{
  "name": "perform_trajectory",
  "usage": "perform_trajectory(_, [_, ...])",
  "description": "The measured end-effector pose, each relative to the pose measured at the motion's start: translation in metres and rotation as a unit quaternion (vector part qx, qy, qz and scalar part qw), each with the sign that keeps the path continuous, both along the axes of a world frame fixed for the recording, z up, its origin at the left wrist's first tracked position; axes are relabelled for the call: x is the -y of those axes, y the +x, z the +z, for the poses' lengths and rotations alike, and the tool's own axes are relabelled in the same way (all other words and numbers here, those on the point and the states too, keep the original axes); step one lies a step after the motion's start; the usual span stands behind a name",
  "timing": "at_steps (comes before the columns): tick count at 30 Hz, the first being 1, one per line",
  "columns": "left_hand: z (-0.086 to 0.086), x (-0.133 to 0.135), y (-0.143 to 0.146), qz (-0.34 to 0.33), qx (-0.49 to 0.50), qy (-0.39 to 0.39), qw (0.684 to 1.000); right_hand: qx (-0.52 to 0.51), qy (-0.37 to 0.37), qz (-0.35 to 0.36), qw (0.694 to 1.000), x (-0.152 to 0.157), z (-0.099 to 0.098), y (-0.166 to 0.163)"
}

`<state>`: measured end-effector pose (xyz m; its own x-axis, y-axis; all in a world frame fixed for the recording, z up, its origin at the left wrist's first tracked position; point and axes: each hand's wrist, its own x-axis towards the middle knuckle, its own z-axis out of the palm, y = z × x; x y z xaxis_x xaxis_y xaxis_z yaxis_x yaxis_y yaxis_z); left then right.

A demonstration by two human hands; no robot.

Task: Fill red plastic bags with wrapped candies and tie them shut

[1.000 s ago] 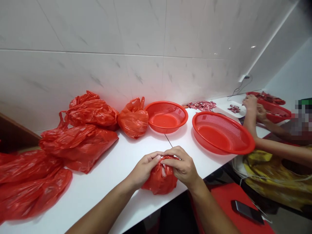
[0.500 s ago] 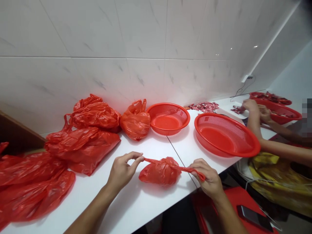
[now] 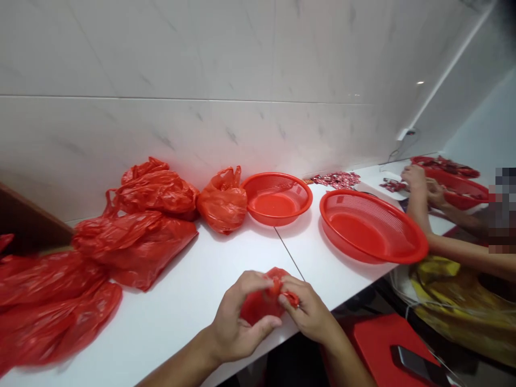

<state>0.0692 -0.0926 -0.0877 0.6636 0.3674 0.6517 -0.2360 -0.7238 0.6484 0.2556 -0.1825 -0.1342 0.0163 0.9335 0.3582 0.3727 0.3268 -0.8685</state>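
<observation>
A small red plastic bag (image 3: 262, 307) with a bunched, knotted top is on the white table, partly hidden by my hands. My right hand (image 3: 308, 312) is closed on the bag's twisted handle end, a bit of which pokes out by the thumb. My left hand (image 3: 237, 317) curves around the bag's near left side, thumb and fingers apart. Its blurred fingertips are at the knot, beside my right fingers. Behind stand a filled red bag (image 3: 223, 201) and a red plastic basket (image 3: 278, 216).
More red bags (image 3: 137, 247) are heaped at the left. A larger red basket (image 3: 371, 258) is on the right, near a co-worker's arms (image 3: 419, 201). Small red packets (image 3: 338, 179) lie by the wall. A phone (image 3: 417, 365) rests on a red stool (image 3: 379, 338) below the table edge.
My hands have come together over the small bag, after holding its two handles stretched apart. My left hand has moved right and its fingers have spread from the thumb.
</observation>
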Motion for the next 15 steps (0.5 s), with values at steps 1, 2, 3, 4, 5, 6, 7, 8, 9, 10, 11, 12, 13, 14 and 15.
perform_trajectory(1, [-0.006,0.000,-0.005,0.041,-0.020,-0.013,0.999,-0.008,-0.002,-0.006,1.000,0.002,0.000,-0.002])
perform_trajectory(2, [-0.013,0.000,-0.009,0.070,-0.055,-0.024,0.996,-0.016,-0.001,-0.002,1.000,0.004,0.001,-0.004])
perform_trajectory(3, [-0.019,-0.001,-0.014,0.081,-0.102,-0.034,0.991,-0.020,0.003,0.011,1.000,0.006,0.003,-0.007])
perform_trajectory(4, [-0.024,-0.001,-0.019,0.072,-0.151,-0.042,0.985,-0.019,0.008,0.030,0.999,0.008,0.006,-0.012])
perform_trajectory(5, [-0.028,-0.001,-0.023,0.048,-0.194,-0.050,0.979,-0.014,0.014,0.053,0.998,0.009,0.009,-0.018])
perform_trajectory(6, [-0.030,-0.002,-0.028,0.023,-0.226,-0.059,0.972,-0.009,0.020,0.076,0.997,0.009,0.013,-0.025])
perform_trajectory(7, [-0.030,-0.001,-0.032,0.006,-0.245,-0.065,0.967,-0.005,0.025,0.097,0.995,0.008,0.016,-0.032])
perform_trajectory(8, [-0.029,-0.001,-0.037,-0.006,-0.253,-0.066,0.965,-0.005,0.027,0.115,0.993,0.007,0.020,-0.040])
perform_trajectory(9, [-0.026,0.000,-0.042,-0.014,-0.256,-0.064,0.965,-0.007,0.027,0.133,0.991,0.006,0.023,-0.048])
perform_trajectory(10, [-0.022,0.002,-0.048,-0.019,-0.254,-0.064,0.965,-0.011,0.028,0.152,0.988,0.004,0.027,-0.056])
perform_trajectory(11, [-0.018,0.004,-0.055,-0.023,-0.250,-0.069,0.966,-0.015,0.029,0.171,0.985,0.001,0.030,-0.063])
perform_trajectory(12, [-0.015,0.007,-0.062,-0.025,-0.246,-0.078,0.966,-0.017,0.031,0.190,0.981,-0.002,0.032,-0.071])
perform_trajectory(13, [-0.012,0.011,-0.069,-0.024,-0.245,-0.093,0.965,-0.019,0.033,0.208,0.977,-0.004,0.035,-0.077])
perform_trajectory(14, [-0.011,0.015,-0.075,-0.018,-0.247,-0.117,0.962,-0.020,0.034,0.225,0.974,-0.006,0.037,-0.084])
perform_trajectory(15, [-0.011,0.019,-0.081,-0.009,-0.247,-0.148,0.958,-0.022,0.034,0.239,0.970,-0.007,0.038,-0.089])
